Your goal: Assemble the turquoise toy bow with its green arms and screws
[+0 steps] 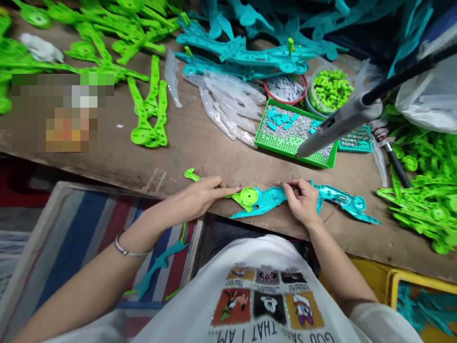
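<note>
Your left hand (205, 193) lies flat and released, fingers stretched out, pressing down on a lime-green plastic piece with a round end (247, 196). The forearm comes in low from the lower left, with a thin silver bangle (126, 250) on the wrist. Your right hand (303, 200) is curled, thumb and forefinger pinched on the upper edge of the long teal plastic shell (266, 201), where a thin wire shows; I cannot tell whether the wire itself is in the pinch. The wrist bends down from the lower right.

The teal shell lies lengthwise along the front edge of the worn brown wooden surface (200, 143), its left end touching the green piece's round end.

Just behind the shell sits a green mesh tray of small silver screws (285, 150), and a grey electric screwdriver (339, 124) hangs tilted, tip over that tray. Further behind the shell are a red-rimmed round basket (285, 88), a clear tub of small green parts (330, 88) and a spread of clear plastic slivers (228, 105). Behind and left of the shell lie heaps of green plastic parts (107, 28); far behind it, a pile of teal parts (250, 57); to its right, another green heap (421, 200). Below the shell to the left, off the surface, is a striped cloth (82, 228); below to the right, a yellow crate (392, 281). Nothing lies across either hand.
</note>
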### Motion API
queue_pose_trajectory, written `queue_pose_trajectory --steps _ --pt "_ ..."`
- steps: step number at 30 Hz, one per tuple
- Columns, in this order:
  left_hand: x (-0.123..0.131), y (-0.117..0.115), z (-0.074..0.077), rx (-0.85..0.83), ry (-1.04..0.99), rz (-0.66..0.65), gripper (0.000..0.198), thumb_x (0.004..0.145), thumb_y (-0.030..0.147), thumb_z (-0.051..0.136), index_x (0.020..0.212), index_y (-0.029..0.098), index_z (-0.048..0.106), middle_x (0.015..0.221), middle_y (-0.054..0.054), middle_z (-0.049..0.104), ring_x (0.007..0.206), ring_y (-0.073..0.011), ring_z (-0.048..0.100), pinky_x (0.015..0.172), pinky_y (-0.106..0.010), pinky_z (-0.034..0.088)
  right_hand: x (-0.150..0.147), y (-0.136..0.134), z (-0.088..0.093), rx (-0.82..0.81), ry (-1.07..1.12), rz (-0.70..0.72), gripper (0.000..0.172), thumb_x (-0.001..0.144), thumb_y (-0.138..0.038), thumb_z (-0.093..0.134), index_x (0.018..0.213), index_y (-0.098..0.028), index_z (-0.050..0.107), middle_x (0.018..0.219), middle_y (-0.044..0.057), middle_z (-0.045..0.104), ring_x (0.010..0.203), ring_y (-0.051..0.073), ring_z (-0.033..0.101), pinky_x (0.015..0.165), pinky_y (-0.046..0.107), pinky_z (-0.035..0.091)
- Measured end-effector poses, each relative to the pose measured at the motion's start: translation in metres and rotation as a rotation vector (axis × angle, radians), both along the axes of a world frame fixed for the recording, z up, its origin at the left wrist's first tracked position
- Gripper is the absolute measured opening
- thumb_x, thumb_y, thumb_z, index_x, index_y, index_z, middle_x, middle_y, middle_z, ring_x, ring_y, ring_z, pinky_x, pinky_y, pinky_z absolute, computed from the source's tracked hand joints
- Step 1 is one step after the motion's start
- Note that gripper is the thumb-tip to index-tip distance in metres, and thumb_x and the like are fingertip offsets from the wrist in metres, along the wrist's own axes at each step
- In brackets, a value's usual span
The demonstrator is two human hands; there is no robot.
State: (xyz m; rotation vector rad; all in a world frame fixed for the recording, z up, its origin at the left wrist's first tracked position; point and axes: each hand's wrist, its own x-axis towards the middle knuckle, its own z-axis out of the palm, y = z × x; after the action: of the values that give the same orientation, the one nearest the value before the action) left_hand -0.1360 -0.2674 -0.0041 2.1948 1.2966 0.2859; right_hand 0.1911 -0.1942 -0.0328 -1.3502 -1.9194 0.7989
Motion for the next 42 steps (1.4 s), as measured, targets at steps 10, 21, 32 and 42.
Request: queue_pose_trajectory --steps 10,21,32,42 --pt "0.013 0.031 -0.003 0.064 0.083 -0.138 0.06 0.1 0.013 0.035 0.154 0.034 0.05 0.096 -0.007 0.058 0.085 -0.0192 0.057 0.083 -0.03 0.048 0.013 0.002 -0.003 -0.008 -0.008 -0.093 0.018 0.093 -0.036 0.065 0.089 -0.019 0.069 0.058 -0.006 0.049 0.051 0.01 0.04 0.055 0.026 0.035" --pt "0.028 0.058 0.0 0.148 0.221 -0.205 0.065 0.096 0.01 0.037 0.153 0.038 0.052 0.1 -0.01 0.061 0.091 -0.0239 0.06 0.097 -0.04 0.049 0.016 0.002 -0.003 0.007 -0.013 -0.116 0.018 0.093 -0.035 0.064 0.088 -0.019 0.068 0.062 -0.004 0.056 0.055 0.011 0.046 0.058 0.027 0.038" --pt "0.032 0.062 -0.005 0.229 0.285 -0.276 0.07 0.097 0.007 0.032 0.16 0.038 0.038 0.104 -0.01 0.059 0.098 -0.0262 0.056 0.101 -0.046 0.045 0.017 0.002 -0.005 -0.002 -0.013 -0.108 0.017 0.093 -0.036 0.064 0.089 -0.02 0.068 0.065 -0.002 0.059 0.059 0.012 0.052 0.058 0.027 0.039" --pt "0.029 0.059 -0.006 0.219 0.281 -0.295 0.068 0.097 0.009 0.036 0.157 0.042 0.042 0.104 -0.009 0.061 0.095 -0.0248 0.056 0.098 -0.044 0.045 0.017 0.002 -0.005 0.002 -0.002 -0.113 0.017 0.093 -0.036 0.064 0.088 -0.02 0.068 0.066 -0.002 0.061 0.059 0.012 0.052 0.059 0.027 0.04"
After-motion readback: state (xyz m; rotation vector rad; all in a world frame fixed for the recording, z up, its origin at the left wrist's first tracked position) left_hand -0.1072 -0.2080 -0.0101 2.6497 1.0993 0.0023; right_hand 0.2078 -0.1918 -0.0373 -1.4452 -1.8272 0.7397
